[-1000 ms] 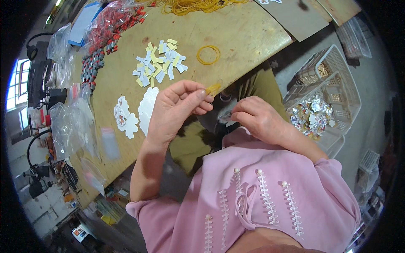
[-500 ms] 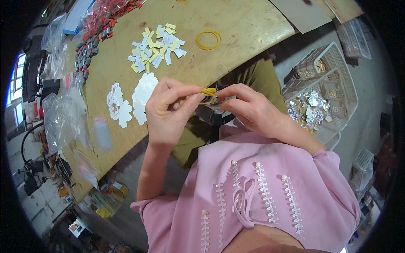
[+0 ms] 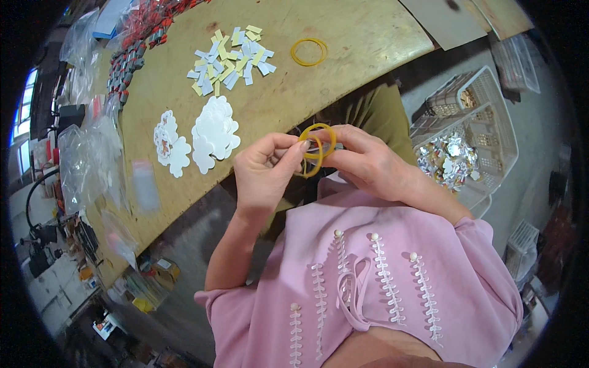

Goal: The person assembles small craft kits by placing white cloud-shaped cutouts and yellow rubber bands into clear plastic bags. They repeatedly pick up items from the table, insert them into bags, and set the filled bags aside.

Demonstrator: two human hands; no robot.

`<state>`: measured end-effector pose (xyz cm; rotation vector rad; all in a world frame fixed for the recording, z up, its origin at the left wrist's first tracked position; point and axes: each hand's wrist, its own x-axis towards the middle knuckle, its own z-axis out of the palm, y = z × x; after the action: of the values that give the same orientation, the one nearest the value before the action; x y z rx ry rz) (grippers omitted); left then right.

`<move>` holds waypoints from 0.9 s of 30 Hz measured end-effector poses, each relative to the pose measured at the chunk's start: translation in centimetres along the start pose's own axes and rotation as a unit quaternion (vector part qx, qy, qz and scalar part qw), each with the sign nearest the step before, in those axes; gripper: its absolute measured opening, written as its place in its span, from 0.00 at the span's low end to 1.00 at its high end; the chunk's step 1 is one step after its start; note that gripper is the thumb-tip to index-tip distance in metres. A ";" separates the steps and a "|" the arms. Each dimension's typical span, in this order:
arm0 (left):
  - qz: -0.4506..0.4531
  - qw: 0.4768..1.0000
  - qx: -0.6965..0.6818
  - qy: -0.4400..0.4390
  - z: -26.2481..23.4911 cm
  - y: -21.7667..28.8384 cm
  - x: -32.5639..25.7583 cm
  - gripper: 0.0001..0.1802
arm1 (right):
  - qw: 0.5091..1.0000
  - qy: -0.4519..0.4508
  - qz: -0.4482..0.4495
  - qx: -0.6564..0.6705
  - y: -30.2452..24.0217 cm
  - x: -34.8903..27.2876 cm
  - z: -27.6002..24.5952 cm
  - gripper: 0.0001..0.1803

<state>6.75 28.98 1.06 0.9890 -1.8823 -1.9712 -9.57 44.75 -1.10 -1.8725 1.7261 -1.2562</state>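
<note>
Above my lap, just off the table's edge, my left hand (image 3: 265,175) pinches yellow rubber bands (image 3: 332,138) between thumb and fingertips. The bands stand out as round loops between the two hands. My right hand (image 3: 375,164) is closed, its fingertips against the far side of the loops. A bit of clear plastic (image 3: 313,147) shows inside the loops, mostly hidden by fingers and bands; its kind I cannot make out. On the table beyond my left hand lie a stack of white scalloped cutouts (image 3: 215,132) and a smaller pile of printed scalloped cutouts (image 3: 169,144).
Small yellow and pale-blue strips (image 3: 230,61) lie scattered on the table (image 3: 276,92). More rubber bands (image 3: 309,53) rest near its far edge. Clear bags (image 3: 92,165) line the left side. A plastic basket (image 3: 504,141) with shiny pieces stands at right.
The rubber bands have gone from a tight bunch to wide loops between my hands. My left hand has shifted right and slightly lower; my right hand has barely moved.
</note>
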 end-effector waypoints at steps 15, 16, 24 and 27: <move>0.350 0.810 0.445 -0.156 -2.2 0.5 -0.8 0.14 | 0.989 -0.017 0.065 0.134 -0.1 -0.2 0.4 0.11; 0.319 0.818 0.443 -0.182 -2.4 1.0 -0.9 0.14 | 0.988 -0.026 0.067 0.138 0.0 -0.3 0.5 0.11; 0.093 0.760 0.533 -0.360 -2.5 3.7 -0.6 0.24 | 0.973 -0.090 0.073 0.200 -0.4 -0.4 1.6 0.10; 0.038 0.698 0.588 -0.406 -1.8 2.9 -0.1 0.27 | 0.972 -0.116 0.038 0.202 -0.8 0.0 1.9 0.11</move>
<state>7.13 27.23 3.97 0.0380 -3.7460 -0.9271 -7.61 44.36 -1.60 -1.6223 1.2938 -1.1969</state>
